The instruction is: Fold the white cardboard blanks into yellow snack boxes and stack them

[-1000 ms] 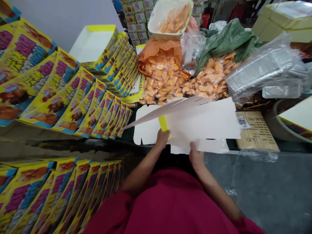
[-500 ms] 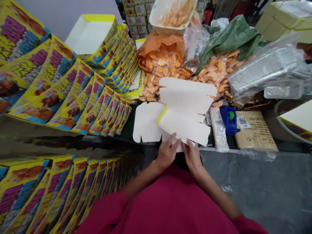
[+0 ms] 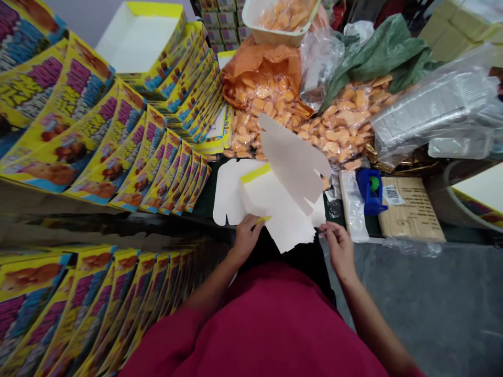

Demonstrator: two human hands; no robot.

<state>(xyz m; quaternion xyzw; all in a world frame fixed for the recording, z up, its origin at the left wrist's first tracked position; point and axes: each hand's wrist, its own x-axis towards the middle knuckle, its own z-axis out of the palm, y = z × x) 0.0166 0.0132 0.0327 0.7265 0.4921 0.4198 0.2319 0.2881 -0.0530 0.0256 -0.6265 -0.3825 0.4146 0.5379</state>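
Note:
A partly folded cardboard box blank (image 3: 281, 201), white inside with yellow edges, lies tilted at the table's front edge. One large flap (image 3: 293, 162) stands raised across it. My left hand (image 3: 247, 238) is closed on the blank's near left corner, where a bit of yellow shows by the thumb. At the right side my right hand (image 3: 340, 246) is pinched at the blank's edge, its fingertips by a small white flap. Another white blank (image 3: 226, 193) shows under it on the left.
Stacked yellow printed boxes (image 3: 149, 152) line the left, with more boxes (image 3: 90, 303) below. Behind lie orange wrapped pieces (image 3: 271, 99), an orange bag (image 3: 251, 65) and a green bag (image 3: 377, 57). A blue tape dispenser (image 3: 371, 196) sits on the right by a brown packet (image 3: 408, 209).
My hands have moved apart, left hand to the left and right hand to the right. The blank has turned and come nearer, and its far flap has folded up and inward.

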